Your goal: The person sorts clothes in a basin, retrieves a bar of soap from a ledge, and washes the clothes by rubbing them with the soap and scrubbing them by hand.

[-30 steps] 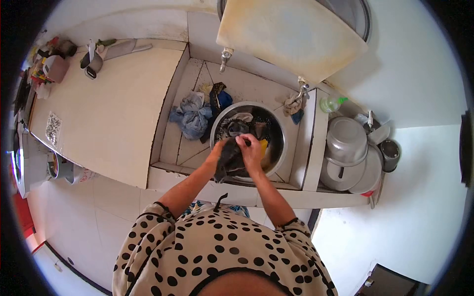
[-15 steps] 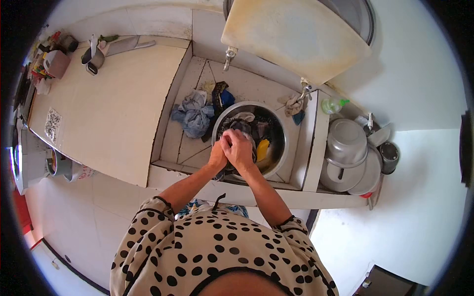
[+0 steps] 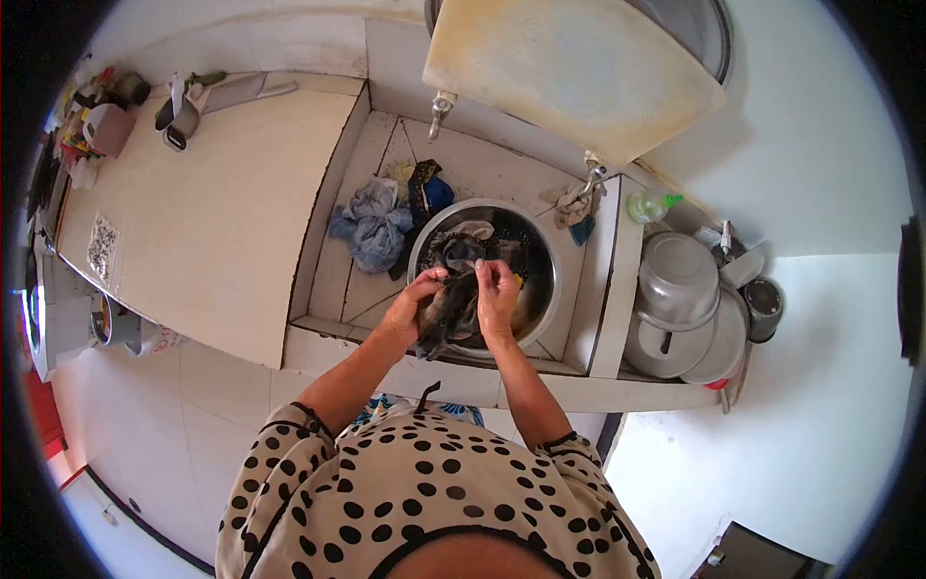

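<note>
A dark wet cloth (image 3: 446, 315) is stretched between my two hands over the near side of a round metal basin (image 3: 554, 299). My left hand (image 3: 417, 297) grips its left part, fingers closed. On its upper right edge, my right hand (image 3: 496, 289) pinches the cloth. More dark and grey clothes (image 3: 465, 249) lie in the basin beyond my hands, with something yellow partly hidden by my right hand. Left of the basin, on the tiled sink floor, are a light blue cloth bundle (image 3: 374, 232) and a dark and blue cloth (image 3: 436, 193).
Two taps (image 3: 441, 114) (image 3: 593, 174) stick out above the sink. A small rag (image 3: 575, 208) lies at its right. Beyond the sink's right wall are a green-topped bottle (image 3: 650, 206) and metal pots (image 3: 678, 278). On the left counter (image 3: 231, 193) are a pan (image 3: 177, 122) and a knife (image 3: 236, 93).
My hands came together over the cloth, hiding most of it, then moved apart. The dark cloth now shows spread between them again.
</note>
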A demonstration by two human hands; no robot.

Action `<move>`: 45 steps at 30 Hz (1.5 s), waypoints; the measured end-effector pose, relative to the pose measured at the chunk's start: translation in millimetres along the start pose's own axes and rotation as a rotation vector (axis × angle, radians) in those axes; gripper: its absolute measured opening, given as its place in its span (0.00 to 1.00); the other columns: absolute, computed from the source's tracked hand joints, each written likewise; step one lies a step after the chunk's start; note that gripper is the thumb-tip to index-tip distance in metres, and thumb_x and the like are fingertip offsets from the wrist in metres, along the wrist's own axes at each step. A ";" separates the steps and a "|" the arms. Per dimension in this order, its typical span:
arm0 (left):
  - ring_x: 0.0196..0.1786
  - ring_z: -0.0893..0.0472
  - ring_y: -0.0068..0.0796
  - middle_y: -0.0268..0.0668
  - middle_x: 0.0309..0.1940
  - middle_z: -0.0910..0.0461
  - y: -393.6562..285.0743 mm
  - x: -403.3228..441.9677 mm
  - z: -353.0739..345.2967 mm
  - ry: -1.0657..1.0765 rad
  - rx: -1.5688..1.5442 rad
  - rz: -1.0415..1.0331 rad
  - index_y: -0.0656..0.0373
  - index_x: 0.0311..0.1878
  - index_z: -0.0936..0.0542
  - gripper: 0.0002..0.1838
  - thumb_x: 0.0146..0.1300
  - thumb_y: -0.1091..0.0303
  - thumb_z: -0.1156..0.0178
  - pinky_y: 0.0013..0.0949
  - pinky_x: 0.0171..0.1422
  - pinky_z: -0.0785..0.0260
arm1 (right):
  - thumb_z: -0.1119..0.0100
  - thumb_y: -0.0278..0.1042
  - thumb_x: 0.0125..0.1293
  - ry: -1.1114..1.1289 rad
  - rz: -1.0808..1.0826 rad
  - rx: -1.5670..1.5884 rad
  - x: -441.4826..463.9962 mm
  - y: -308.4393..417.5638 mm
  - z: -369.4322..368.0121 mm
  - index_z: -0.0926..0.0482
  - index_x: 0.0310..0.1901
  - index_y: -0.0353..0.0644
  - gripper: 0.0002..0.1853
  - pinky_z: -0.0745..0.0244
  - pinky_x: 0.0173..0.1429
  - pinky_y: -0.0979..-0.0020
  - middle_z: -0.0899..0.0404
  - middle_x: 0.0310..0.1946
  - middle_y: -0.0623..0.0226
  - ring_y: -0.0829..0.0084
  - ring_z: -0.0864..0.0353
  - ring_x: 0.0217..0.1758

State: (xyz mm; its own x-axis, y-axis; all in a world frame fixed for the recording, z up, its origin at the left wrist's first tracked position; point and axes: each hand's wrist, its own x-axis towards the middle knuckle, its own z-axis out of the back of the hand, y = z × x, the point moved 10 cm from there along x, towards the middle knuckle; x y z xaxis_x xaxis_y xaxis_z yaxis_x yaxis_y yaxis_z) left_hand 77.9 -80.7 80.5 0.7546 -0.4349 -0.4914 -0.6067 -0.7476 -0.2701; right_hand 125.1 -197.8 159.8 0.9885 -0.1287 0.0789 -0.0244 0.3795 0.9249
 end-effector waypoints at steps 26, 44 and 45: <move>0.28 0.37 0.15 0.24 0.22 0.33 -44.4 9.4 -46.4 -0.321 0.635 -0.592 0.58 0.27 0.27 0.17 0.69 0.57 0.46 0.25 0.32 0.43 | 0.52 0.58 0.69 0.318 -0.191 0.208 0.1 -42.6 -13.0 0.24 0.48 0.38 0.27 0.31 0.52 0.69 0.21 0.43 0.63 0.68 0.22 0.48; 0.55 0.24 0.31 0.37 0.54 0.23 43.4 22.4 -64.2 0.239 -0.236 0.185 0.50 0.60 0.28 0.26 0.68 0.43 0.51 0.38 0.61 0.32 | 0.36 0.38 0.53 0.382 0.161 0.194 -17.1 94.7 -5.7 0.25 0.32 0.38 0.13 0.27 0.38 0.67 0.25 0.29 0.63 0.66 0.22 0.32; 0.55 0.24 0.31 0.37 0.53 0.23 45.7 22.1 -57.0 0.168 -0.248 0.196 0.50 0.60 0.28 0.25 0.68 0.45 0.51 0.38 0.61 0.31 | 0.36 0.40 0.54 0.405 0.212 0.150 -21.5 99.7 -13.9 0.25 0.31 0.38 0.14 0.28 0.37 0.65 0.25 0.28 0.61 0.63 0.22 0.31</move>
State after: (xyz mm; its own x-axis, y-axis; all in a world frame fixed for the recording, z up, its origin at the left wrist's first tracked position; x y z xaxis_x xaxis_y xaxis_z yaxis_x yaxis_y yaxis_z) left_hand 81.0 -153.1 104.5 0.6728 -0.6432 -0.3655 -0.6804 -0.7320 0.0355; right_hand 103.5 -144.5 245.1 0.9372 0.3159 0.1478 -0.2234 0.2182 0.9500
